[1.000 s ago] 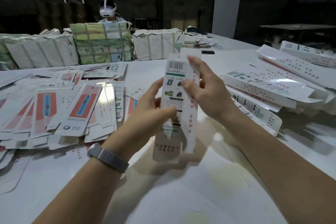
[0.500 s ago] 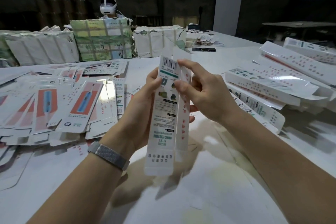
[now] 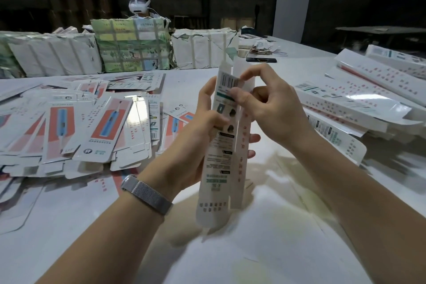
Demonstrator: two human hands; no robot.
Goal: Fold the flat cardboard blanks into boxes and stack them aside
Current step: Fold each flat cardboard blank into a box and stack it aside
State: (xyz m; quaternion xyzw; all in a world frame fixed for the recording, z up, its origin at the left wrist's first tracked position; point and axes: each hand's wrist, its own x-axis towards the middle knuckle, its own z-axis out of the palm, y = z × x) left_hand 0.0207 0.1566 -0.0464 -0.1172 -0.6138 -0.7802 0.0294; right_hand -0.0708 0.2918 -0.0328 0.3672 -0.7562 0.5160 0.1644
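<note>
The person is partway through shaping one box (image 3: 221, 145): the long narrow carton stands nearly upright above the desk (image 3: 265, 249), already opened into a tube, its barcode end at the top. The left hand (image 3: 202, 143) grips the middle of the box, thumb on the printed face and fingers (image 3: 252, 138) curled round the back. The right hand (image 3: 265, 108) pinches the upper end, thumb on the front and forefinger bent over the top flap (image 3: 242, 69), which stands unfolded. Judging by this, the step in hand is closing the top end; the next move calls for pressing that flap down and tucking it in while the left hand keeps the tube square, and the bottom end looks open too. Flat blanks (image 3: 76, 120) lie spread out to the left, folded boxes (image 3: 359, 101) are piled to the right, well apart from the hands, and wrapped bundles (image 3: 133, 46) line the far edge. Nothing stands between the hands and the pile.
</note>
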